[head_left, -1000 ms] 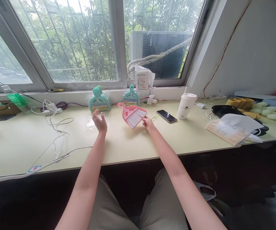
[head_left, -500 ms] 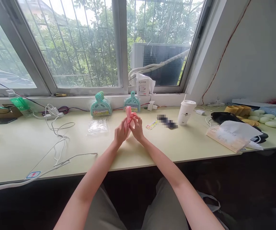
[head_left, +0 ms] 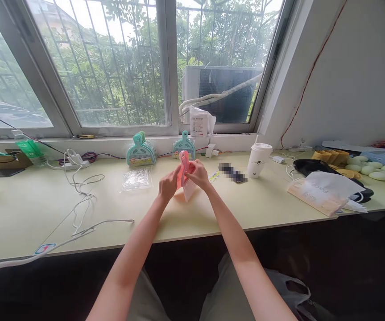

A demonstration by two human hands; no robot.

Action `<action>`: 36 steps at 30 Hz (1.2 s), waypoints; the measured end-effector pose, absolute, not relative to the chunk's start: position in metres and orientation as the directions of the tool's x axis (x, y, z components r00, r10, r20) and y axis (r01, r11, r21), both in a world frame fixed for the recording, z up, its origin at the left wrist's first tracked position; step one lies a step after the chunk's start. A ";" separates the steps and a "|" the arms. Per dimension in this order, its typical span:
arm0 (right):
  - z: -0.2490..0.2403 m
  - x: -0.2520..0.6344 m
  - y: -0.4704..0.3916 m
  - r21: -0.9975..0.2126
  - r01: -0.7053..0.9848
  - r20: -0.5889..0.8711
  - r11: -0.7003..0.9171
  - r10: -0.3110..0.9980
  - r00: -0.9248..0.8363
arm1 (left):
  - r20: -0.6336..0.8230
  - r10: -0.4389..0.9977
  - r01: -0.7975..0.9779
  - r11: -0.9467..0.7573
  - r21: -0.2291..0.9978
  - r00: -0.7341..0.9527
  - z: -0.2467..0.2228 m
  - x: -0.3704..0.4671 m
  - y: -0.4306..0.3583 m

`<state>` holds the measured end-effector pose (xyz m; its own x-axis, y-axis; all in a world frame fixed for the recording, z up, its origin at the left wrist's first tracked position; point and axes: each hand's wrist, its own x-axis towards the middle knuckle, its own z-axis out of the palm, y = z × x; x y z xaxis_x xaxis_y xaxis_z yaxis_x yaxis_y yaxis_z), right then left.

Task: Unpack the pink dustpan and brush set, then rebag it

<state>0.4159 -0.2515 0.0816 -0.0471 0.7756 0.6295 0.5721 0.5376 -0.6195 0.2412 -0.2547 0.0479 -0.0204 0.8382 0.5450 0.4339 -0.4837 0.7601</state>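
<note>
Between my two hands, a pink mini dustpan and brush set stands upright on the table, its rounded handle end at the top. My left hand has its fingers closed on the left side of it. On the right side my right hand pinches it, fingers bent and thumb pressed in. A pale, see-through part shows below my right hand; I cannot tell whether it is bristles or wrapping. Behind stand green mini dustpan sets in clear packaging, with a single one further right.
Clear plastic bags lie left of my hands. A printed card and a blurred-out dark object lie right, beside a white cup with a straw. White cables cross the table's left; a tissue pack lies right.
The pink dustpan set has turned, so more of its side and the pale lower part show. My right hand has shifted slightly right and my left hand remains on the set.
</note>
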 end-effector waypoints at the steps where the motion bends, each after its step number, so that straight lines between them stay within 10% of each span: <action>1: 0.088 0.421 -0.255 -0.619 0.590 0.597 0.518 0.799 -0.076 | 0.549 0.831 0.478 -0.448 0.755 -0.088 0.050 0.233 -0.251; 9: 0.122 0.486 -0.261 -0.300 0.949 0.032 0.096 0.995 -0.090 | 0.408 0.872 0.674 -0.131 0.727 -0.271 0.054 0.174 -0.219; 16: 0.064 0.474 -0.243 -0.137 0.968 0.035 -0.212 0.975 0.219 | 0.295 0.955 0.936 -0.101 0.338 -0.004 0.031 0.178 -0.217; 30: 0.045 0.485 -0.236 -0.482 0.875 0.222 -0.032 0.962 0.157 | 0.321 0.938 0.911 -0.242 0.334 0.131 0.021 0.195 -0.227; 36: 0.039 0.450 -0.244 -0.440 0.848 0.221 0.294 0.951 -0.215 | 0.163 0.769 0.583 -0.587 0.562 0.618 0.024 0.230 -0.242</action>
<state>0.4501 -0.2444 0.0389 -0.2154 0.9511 0.2212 0.8485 0.2944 -0.4398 0.2304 -0.2415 0.0237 0.6178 0.7694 0.1626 0.5827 -0.5867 0.5624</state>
